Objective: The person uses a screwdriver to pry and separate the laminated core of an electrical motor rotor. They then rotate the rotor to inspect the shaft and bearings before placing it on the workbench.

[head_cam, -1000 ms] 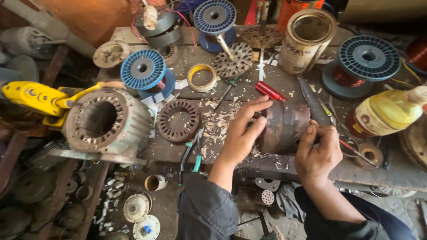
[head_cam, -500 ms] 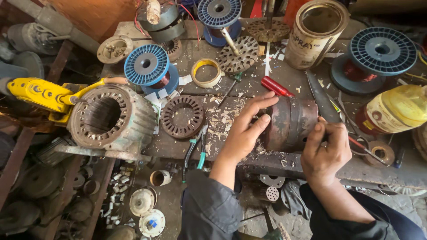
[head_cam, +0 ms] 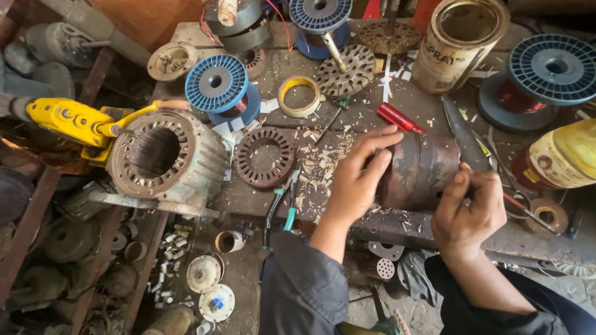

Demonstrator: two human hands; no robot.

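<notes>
A rusty brown motor cylinder (head_cam: pixel 422 169) lies on its side on the wooden workbench (head_cam: pixel 279 192). My left hand (head_cam: pixel 357 177) wraps over its left end, fingers spread across the top. My right hand (head_cam: pixel 469 208) pinches the rim of its right end, fingers curled. A long dark blade (head_cam: pixel 458 131) lies just behind the right hand; I cannot tell whether the hand touches it. A red-handled tool (head_cam: pixel 400 118) rests just past my left fingertips. Wood-coloured shavings (head_cam: pixel 320 162) litter the bench left of the cylinder.
A large finned stator housing (head_cam: pixel 164 155) with a yellow tool (head_cam: pixel 71 119) sits at the left. Around it are a stator ring (head_cam: pixel 266 156), tape roll (head_cam: pixel 299 96), blue wire spools (head_cam: pixel 217 84) (head_cam: pixel 555 62), a tin can (head_cam: pixel 459 40), a yellow bottle (head_cam: pixel 562 155) and pliers (head_cam: pixel 282 208). Motor parts cover the floor below.
The view has drifted slightly, so everything sits a little further right. Both hands stay on the cylinder in nearly the same grip.
</notes>
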